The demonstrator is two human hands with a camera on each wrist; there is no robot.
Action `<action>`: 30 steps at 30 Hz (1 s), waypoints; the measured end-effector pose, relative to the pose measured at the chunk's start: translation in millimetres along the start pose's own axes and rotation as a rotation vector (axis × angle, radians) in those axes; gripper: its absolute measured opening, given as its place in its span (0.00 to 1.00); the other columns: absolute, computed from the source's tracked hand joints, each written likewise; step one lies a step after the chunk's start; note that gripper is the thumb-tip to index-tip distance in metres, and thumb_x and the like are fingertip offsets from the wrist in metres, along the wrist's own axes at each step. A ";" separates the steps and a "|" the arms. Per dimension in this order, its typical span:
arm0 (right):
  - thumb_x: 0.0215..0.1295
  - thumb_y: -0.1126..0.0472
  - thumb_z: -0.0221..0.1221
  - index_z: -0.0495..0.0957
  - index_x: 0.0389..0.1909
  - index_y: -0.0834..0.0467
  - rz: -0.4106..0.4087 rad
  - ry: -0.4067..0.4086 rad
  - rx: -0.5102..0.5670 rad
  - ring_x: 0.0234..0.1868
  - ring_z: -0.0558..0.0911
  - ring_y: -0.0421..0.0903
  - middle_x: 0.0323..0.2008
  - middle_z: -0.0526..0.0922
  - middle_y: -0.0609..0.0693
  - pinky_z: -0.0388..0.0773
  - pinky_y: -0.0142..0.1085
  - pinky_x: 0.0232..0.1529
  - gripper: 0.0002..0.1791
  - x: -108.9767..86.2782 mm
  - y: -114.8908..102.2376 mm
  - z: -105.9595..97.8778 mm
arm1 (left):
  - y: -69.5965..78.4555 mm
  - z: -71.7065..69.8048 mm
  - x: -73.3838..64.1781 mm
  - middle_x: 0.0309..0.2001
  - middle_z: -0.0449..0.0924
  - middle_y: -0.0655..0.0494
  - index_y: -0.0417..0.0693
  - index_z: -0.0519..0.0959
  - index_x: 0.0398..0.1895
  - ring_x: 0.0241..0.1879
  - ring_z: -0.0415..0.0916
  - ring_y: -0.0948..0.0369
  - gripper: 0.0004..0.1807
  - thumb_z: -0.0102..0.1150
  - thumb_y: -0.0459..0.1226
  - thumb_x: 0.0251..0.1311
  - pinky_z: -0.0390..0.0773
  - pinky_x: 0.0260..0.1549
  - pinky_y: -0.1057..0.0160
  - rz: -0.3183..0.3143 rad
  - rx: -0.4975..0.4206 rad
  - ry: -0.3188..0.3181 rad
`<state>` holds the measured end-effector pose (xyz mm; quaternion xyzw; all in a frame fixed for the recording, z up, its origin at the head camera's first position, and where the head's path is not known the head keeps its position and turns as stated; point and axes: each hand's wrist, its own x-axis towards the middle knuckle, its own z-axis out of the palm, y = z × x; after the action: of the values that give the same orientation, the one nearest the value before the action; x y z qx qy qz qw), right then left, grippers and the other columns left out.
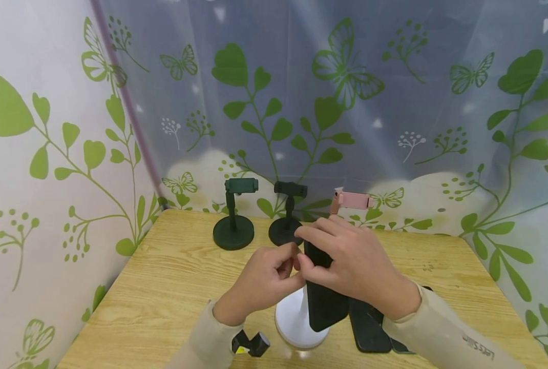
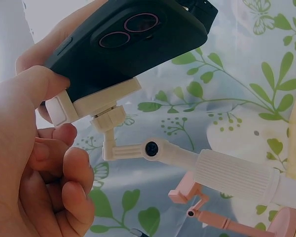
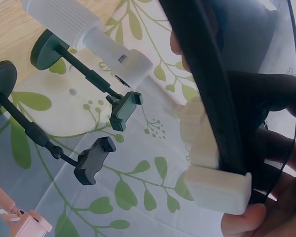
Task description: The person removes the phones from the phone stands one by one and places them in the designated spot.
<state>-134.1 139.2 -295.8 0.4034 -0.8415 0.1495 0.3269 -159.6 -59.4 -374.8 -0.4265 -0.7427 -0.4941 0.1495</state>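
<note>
A black smartphone (image 1: pixel 328 302) sits tilted in the clamp (image 2: pixel 108 97) of a white phone stand (image 1: pixel 287 326). My right hand (image 1: pixel 352 261) grips the phone from the right side in the head view. With thumb and forefinger, my left hand (image 1: pixel 267 279) pinches the end of the white clamp at the phone's edge; its other fingers are curled in the left wrist view. Two camera lenses show on the phone's back there. In the right wrist view the phone appears nearly edge-on, with the white clamp end (image 3: pixel 219 190) against its lower edge. Hands partly hide the clamp in the head view.
Behind stand a dark green phone stand (image 1: pixel 233 233), a black one (image 1: pixel 283 233) and a pink one (image 1: pixel 354 200). More dark phones (image 1: pixel 371 335) lie beneath my right forearm on the wooden table (image 1: pixel 163 287). A patterned curtain (image 1: pixel 265 128) borders the table's back.
</note>
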 end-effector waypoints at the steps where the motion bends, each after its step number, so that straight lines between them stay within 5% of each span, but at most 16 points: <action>1: 0.65 0.53 0.61 0.86 0.49 0.52 0.001 0.001 -0.001 0.28 0.76 0.38 0.39 0.85 0.44 0.69 0.30 0.21 0.15 -0.2 0.1 0.0 | -0.2 0.2 0.1 0.17 0.60 0.66 0.54 0.74 0.30 0.16 0.53 0.75 0.09 0.62 0.31 0.62 0.56 0.17 0.74 0.001 0.002 0.000; 19: 0.63 0.56 0.62 0.85 0.45 0.53 -0.032 0.017 -0.002 0.29 0.78 0.40 0.39 0.84 0.45 0.71 0.31 0.21 0.11 -1.8 -0.3 -0.1 | -0.4 1.3 -0.5 0.16 0.59 0.66 0.54 0.73 0.29 0.15 0.53 0.74 0.10 0.62 0.32 0.66 0.56 0.17 0.73 -0.012 -0.010 -0.005; 30: 0.76 0.49 0.48 0.84 0.42 0.53 -0.097 0.119 0.010 0.32 0.79 0.43 0.39 0.84 0.47 0.74 0.34 0.23 0.18 -1.9 -3.7 -0.6 | -0.9 1.7 -0.3 0.17 0.60 0.66 0.54 0.74 0.30 0.15 0.54 0.74 0.09 0.63 0.33 0.64 0.57 0.17 0.73 -0.007 -0.009 -0.007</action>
<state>-130.1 138.3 -296.6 0.4356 -0.7993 0.1616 0.3811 -159.8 -58.2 -376.3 -0.4262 -0.7426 -0.4964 0.1432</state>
